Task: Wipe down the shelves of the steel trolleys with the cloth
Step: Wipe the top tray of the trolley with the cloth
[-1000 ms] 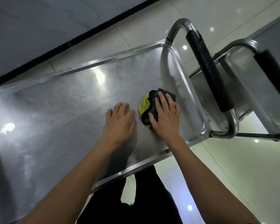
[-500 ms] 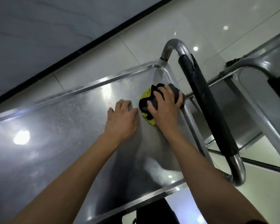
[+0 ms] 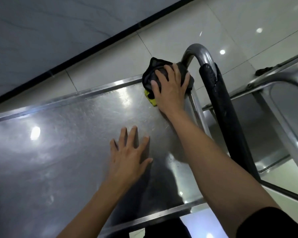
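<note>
Brushed steel fills most of the view: the top shelf [image 3: 67, 152] of a trolley, scuffed with fine swirls and throwing back ceiling lights. The cloth [image 3: 150, 74], dark grey with a yellow-green patch showing underneath, is bunched at the shelf's far right corner, riding up over the raised rim just where the handle tube [image 3: 196, 50] bends down to meet it. The right hand [image 3: 170, 88] lies on top of the cloth with fingers spread and pressing it into that corner, pushing rather than clenching. The left hand [image 3: 129, 157] rests flat on bare steel nearer the middle of the shelf's right half, fingers straight and splayed, holding nothing; it seems to brace the person and steady the trolley.

The step in hand looks like cleaning the corner and its rim. To do it well, the pressure should go through the fingertips into the fold where the floor of the shelf meets the lip, since grime probably collects there. The cloth is bunched, so flattening it a little would likely cover more steel per pass. Drawing it back along the right edge toward the near corner, in overlapping strokes, should avoid leaving streaks. The black foam grip [image 3: 227, 117] on the handle stands just beside the working arm. A second trolley [image 3: 282, 93] stands close on the right.
</note>
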Demonstrator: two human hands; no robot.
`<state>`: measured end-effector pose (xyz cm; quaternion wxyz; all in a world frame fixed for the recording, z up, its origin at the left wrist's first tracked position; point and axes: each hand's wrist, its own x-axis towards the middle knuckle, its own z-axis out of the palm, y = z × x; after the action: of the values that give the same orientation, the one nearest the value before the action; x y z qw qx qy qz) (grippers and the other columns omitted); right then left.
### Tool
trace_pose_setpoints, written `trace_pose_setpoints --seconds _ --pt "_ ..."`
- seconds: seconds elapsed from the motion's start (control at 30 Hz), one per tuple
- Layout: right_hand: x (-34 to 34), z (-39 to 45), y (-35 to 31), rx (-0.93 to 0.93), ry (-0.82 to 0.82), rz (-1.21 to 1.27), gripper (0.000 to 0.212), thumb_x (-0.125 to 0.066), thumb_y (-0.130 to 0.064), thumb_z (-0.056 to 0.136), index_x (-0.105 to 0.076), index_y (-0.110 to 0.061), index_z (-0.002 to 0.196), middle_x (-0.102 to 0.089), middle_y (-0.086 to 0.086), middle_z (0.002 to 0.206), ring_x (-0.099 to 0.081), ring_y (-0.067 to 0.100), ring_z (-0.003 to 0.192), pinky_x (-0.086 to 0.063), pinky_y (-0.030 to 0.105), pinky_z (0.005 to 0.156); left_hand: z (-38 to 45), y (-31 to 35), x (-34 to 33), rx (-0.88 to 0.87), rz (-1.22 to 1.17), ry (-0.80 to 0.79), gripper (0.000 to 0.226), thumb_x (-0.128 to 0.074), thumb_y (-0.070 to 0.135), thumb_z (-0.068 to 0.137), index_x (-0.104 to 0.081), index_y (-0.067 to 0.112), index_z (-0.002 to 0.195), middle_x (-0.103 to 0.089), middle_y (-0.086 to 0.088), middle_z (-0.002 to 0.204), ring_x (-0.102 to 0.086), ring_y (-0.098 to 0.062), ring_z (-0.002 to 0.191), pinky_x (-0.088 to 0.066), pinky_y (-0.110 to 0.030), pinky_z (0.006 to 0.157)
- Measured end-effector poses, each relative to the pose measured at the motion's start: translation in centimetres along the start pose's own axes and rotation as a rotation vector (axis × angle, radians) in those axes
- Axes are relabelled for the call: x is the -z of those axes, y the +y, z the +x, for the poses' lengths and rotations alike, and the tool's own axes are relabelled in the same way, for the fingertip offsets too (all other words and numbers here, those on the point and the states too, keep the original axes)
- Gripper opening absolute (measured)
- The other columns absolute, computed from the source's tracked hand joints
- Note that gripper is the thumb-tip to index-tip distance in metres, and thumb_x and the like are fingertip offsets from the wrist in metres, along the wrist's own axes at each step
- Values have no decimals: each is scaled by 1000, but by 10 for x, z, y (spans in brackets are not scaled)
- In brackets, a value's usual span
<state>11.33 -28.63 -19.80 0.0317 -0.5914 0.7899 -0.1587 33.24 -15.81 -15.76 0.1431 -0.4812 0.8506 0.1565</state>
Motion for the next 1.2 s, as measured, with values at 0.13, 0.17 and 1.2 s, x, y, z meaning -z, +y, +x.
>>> trace_pose_setpoints --seconds 0.13,0.17,1.2 --pt "9 -26 5 9 -117 -37 54 -32 -53 97 -41 -33 146 -31 3 158 -11 23 151 -1 61 119 3 1 -3 -11 13 6 76 -49 70 89 -25 37 153 -5 -12 166 0 -44 151 -26 -71 107" --pt "12 -36 4 4 -142 -40 53 -31 -53 98 -40 -34 146 -30 3 158 -10 23 151 -1 62 119 5 1 -3 -14 17 4 77 -50 71 88 -24 37 153 -5 -12 166 0 -45 151 -27 -70 107" --pt "99 -379 27 -130 -300 -64 47 -32 -49 100 -45 -36 143 -31 2 158 -12 25 151 -6 61 118 -75 39 -52 86 -86 34 74 -48 71 90 -19 44 152 4 2 166 9 -40 151 -18 -77 108"
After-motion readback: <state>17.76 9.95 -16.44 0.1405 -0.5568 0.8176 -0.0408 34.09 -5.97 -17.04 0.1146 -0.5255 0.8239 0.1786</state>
